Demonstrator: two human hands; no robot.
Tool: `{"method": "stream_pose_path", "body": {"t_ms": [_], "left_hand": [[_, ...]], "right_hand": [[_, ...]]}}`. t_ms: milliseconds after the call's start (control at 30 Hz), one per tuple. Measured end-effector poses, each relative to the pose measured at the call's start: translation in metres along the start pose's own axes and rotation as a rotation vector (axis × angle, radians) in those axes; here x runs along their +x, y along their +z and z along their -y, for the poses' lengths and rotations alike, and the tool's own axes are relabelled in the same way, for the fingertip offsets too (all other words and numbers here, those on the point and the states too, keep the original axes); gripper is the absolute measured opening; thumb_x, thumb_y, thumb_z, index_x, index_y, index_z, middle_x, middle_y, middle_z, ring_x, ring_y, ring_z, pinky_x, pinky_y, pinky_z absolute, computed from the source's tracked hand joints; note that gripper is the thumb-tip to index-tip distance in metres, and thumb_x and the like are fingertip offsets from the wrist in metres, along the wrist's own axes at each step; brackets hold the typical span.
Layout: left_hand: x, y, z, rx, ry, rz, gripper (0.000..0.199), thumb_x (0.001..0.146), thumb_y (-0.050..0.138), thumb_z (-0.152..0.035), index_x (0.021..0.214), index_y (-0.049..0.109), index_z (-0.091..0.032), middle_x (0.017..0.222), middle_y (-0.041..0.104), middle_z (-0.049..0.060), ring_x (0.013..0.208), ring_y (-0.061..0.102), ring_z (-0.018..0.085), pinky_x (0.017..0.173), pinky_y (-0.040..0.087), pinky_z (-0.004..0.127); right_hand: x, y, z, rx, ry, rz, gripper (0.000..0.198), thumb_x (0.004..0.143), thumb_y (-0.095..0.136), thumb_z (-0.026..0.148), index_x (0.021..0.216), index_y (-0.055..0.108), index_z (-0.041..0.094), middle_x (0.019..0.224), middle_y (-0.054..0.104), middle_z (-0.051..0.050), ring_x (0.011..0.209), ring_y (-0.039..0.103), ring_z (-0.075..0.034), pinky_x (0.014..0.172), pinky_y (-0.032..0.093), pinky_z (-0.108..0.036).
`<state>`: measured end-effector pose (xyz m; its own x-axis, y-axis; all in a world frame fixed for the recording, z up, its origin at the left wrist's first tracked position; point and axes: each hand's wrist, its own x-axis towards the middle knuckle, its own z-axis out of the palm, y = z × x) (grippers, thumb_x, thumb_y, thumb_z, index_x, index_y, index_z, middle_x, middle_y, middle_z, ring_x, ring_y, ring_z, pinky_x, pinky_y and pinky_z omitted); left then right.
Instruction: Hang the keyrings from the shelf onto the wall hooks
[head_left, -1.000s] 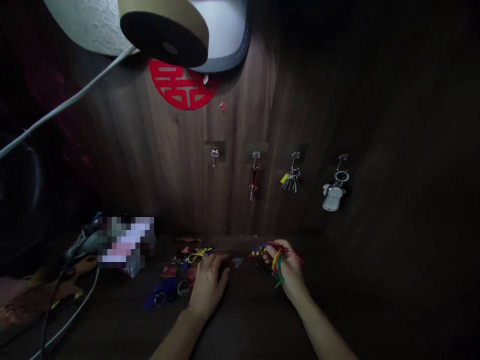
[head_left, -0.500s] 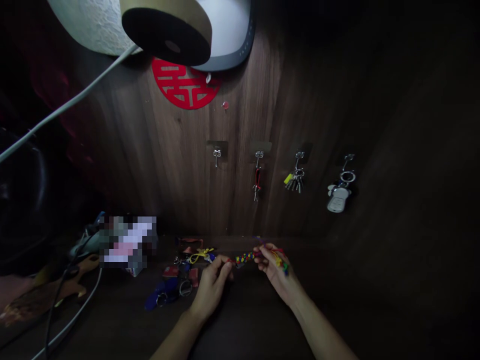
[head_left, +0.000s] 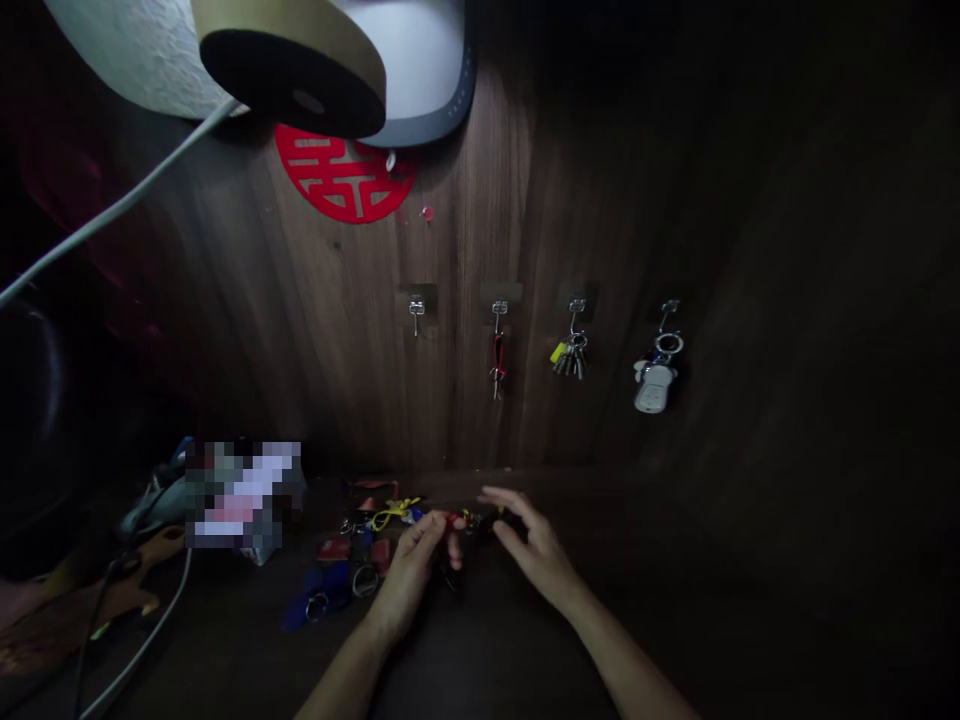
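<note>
From where I stand, the beaded cord [head_left: 470,520] runs from the left hand [head_left: 412,570], which pinches its red end, toward the right hand [head_left: 541,560], whose fingers stand parted and unclenched. Presumably light and limp — hold by the beads. Nearby obstructions: blue tags [head_left: 334,578], red tags [head_left: 334,551].

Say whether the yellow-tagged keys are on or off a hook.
On: the yellow-tagged keys dangle directly beneath the third hook from the left.

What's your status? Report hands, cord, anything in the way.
Left hand pinching red end of cord. Right hand open close by, contact unclear. Cord between hands, partly hidden. Blue tags off to the left.
</note>
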<state>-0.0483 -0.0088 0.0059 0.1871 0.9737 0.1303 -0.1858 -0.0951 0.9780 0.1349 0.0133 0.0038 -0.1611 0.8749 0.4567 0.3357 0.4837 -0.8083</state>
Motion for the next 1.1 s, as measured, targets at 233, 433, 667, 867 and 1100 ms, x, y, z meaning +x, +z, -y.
{"method": "stream_pose_path", "body": {"t_ms": [233,433,667,867,1100], "left_hand": [[-0.002,-0.001,0.002,-0.248,-0.116,0.128,0.053,0.083,0.044,-0.06,0.103,0.062,-0.015,0.077,0.062,0.005,0.067,0.058,0.016,0.07,0.044,0.031],[-0.005,-0.003,0.001,-0.455,-0.391,0.292,0.053,0.087,0.038,-0.058,0.113,0.058,-0.016,0.092,0.064,0.008,0.075,0.064,0.018,0.077,0.047,0.036],[-0.003,-0.004,0.008,-0.47,-0.473,0.316,0.047,0.089,0.039,-0.05,0.112,0.057,-0.014,0.103,0.067,0.012,0.088,0.066,0.019,0.082,0.046,0.032],[-0.003,-0.005,0.008,-0.548,-0.462,0.317,0.034,0.089,0.046,-0.037,0.113,0.056,-0.015,0.102,0.069,0.011,0.086,0.067,0.017,0.084,0.046,0.032],[-0.005,-0.001,0.0,-0.532,-0.402,0.199,0.031,0.078,0.067,-0.023,0.108,0.063,-0.015,0.098,0.07,0.01,0.08,0.066,0.015,0.079,0.048,0.03]], "right_hand": [[-0.002,0.018,-0.003,0.005,0.046,0.066,0.027,0.082,0.054,0.031,0.108,0.06,0.027,0.108,0.065,-0.003,0.104,0.058,-0.022,0.092,0.044,-0.036],[0.004,0.003,-0.007,0.109,0.138,-0.256,0.03,0.081,0.053,0.047,0.097,0.058,0.022,0.082,0.068,-0.003,0.078,0.064,-0.02,0.072,0.05,-0.031],[0.006,0.001,-0.011,0.208,0.149,-0.388,0.033,0.081,0.055,0.048,0.1,0.057,0.022,0.085,0.066,-0.004,0.07,0.063,-0.017,0.067,0.052,-0.031],[0.007,-0.002,-0.016,0.187,0.155,-0.451,0.033,0.08,0.057,0.048,0.099,0.058,0.021,0.076,0.066,-0.002,0.064,0.062,-0.016,0.062,0.053,-0.029],[0.009,-0.005,-0.015,0.176,0.155,-0.5,0.038,0.077,0.058,0.05,0.099,0.06,0.019,0.073,0.066,-0.002,0.06,0.061,-0.015,0.055,0.052,-0.027]]}}
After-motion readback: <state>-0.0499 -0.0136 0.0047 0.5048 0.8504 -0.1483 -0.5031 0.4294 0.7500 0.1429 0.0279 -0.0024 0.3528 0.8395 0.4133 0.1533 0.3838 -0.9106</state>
